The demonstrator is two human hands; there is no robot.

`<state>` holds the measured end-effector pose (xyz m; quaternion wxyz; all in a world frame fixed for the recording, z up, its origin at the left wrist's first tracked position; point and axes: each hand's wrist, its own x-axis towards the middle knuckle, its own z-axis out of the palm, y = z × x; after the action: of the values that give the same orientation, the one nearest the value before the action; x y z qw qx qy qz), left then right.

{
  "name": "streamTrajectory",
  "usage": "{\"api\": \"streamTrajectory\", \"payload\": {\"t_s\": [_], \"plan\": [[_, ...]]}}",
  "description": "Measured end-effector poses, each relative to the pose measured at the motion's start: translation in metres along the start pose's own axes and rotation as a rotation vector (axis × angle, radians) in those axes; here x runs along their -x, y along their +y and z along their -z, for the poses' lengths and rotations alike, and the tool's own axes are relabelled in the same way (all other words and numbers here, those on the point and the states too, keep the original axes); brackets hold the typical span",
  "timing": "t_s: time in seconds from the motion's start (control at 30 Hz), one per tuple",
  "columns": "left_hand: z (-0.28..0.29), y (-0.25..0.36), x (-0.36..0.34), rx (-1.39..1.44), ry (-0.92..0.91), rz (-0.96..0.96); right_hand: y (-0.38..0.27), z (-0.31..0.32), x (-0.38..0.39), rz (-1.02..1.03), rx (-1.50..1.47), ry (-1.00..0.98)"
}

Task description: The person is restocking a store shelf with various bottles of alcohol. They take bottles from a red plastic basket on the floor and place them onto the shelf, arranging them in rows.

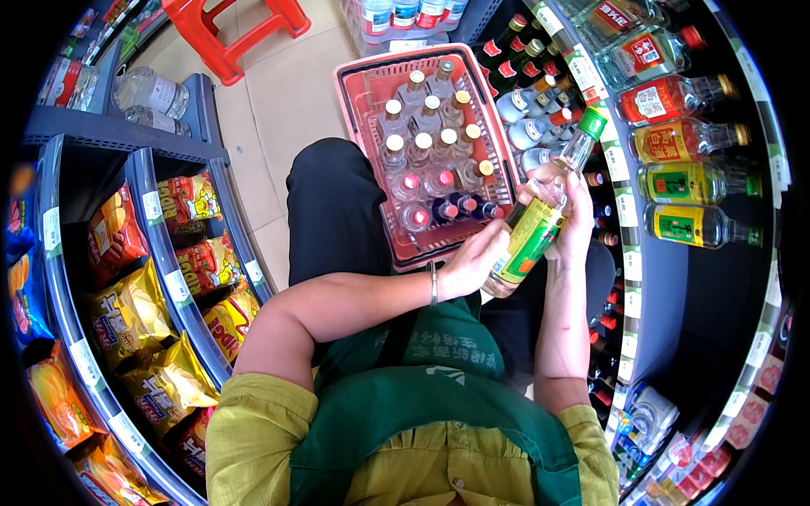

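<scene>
A clear glass bottle (530,236) with a green cap and a yellow-and-green label is tilted in front of me, its neck pointing up and to the right. My left hand (477,260) grips its lower side, fingers partly hidden. Around the shoulder and side of the same bottle, my right hand (575,218) is closed. Just beyond stands a red plastic basket (348,110) holding several clear bottles (422,150) with pale gold caps, and nearer ones with red-pink caps. Some of those are dark blue bottles (445,209).
Liquor bottles (682,181) lie on their sides on the right shelf; more bottles (531,131) stand lower down. Snack bags (131,316) fill the left shelves. A red stool (245,38) and packed water bottles (405,15) are at the far end. My knee (329,202) is beside the basket.
</scene>
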<state>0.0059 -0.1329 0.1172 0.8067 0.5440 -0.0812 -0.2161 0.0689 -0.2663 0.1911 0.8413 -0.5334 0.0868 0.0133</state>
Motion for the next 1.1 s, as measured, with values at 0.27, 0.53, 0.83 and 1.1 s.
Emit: {"api": "streamTrajectory", "payload": {"t_s": [0.27, 0.53, 0.83, 1.1], "plan": [[0.002, -0.002, -0.001, 0.024, -0.031, 0.042, 0.0, 0.001, 0.0, 0.005, -0.009, -0.004], [0.002, 0.0, -0.002, -0.006, -0.01, 0.003, 0.002, 0.004, -0.002, 0.011, -0.001, -0.014], [-0.001, -0.011, -0.006, 0.019, -0.033, 0.002, 0.0, 0.001, 0.002, 0.017, 0.003, 0.007], [0.0, 0.012, -0.006, 0.075, -0.143, 0.072, -0.003, 0.001, 0.004, 0.011, -0.034, -0.006]]}}
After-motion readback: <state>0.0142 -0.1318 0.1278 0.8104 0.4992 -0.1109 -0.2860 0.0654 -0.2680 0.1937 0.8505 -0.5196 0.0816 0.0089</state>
